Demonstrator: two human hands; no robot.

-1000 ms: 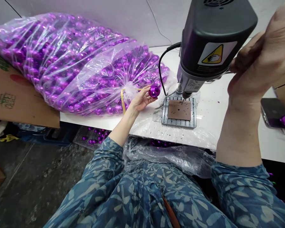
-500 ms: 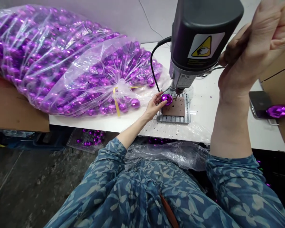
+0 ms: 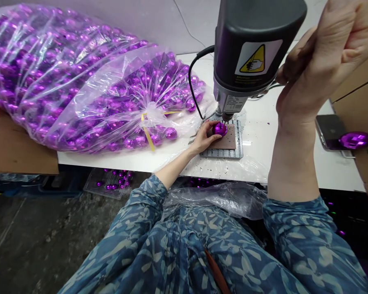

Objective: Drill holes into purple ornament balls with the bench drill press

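Closer to the drill than before, our left hand (image 3: 204, 136) has carried the shiny purple ornament ball (image 3: 220, 129) in over the brown pad (image 3: 230, 141), just below the drill head. A huge clear plastic bag of purple ornament balls (image 3: 79, 90) fills the counter's left side, its taped neck well short of the black-and-grey bench drill (image 3: 248, 53). The white speckled counter (image 3: 263, 151) runs open between the grey metal grid (image 3: 223, 153) and a black phone (image 3: 328, 130), and its front edge passes close before us. Our left hand holds the ball in curled fingers, while our raised right hand (image 3: 322, 61) closes around a thin metal lever (image 3: 274, 86).
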